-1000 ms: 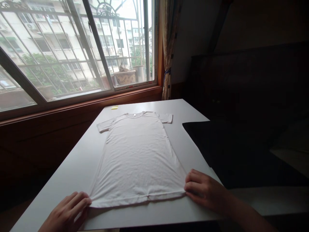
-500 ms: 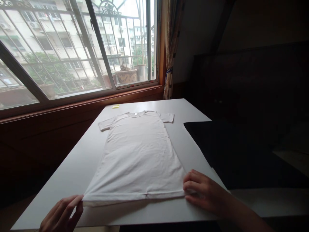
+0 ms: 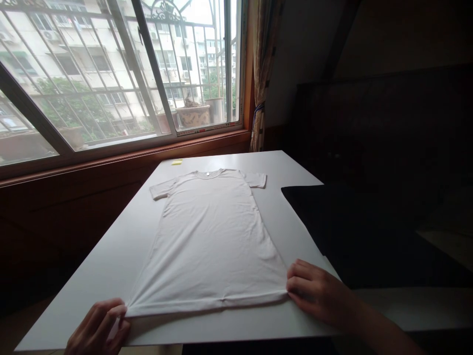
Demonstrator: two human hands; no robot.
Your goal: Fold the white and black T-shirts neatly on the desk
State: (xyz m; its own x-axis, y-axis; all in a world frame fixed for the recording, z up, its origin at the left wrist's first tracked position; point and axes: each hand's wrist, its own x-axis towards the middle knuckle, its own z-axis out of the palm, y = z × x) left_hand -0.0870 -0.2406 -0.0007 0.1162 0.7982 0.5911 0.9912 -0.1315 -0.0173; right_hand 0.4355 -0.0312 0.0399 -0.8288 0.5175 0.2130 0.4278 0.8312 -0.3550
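A white T-shirt (image 3: 214,236) lies spread on the white table (image 3: 111,266), its neckline and short sleeves toward the far end. My left hand (image 3: 99,325) pinches the bottom left corner of the hem. At the bottom right corner, my right hand (image 3: 318,293) grips the hem between thumb and fingers. The hem is drawn nearly straight between both hands, with a small pucker near its middle. Creases fan out from the left corner up across the shirt.
Dark cloth (image 3: 354,236) lies over the table's right side. A small yellow item (image 3: 177,161) sits near the far left corner. Beyond the table are a barred window (image 3: 111,74) and a tied curtain (image 3: 260,93).
My right hand has shifted slightly right with its hem corner, and the hem is tauter. The left hand's fingers have curled more around their corner. Creases across the shirt have changed.
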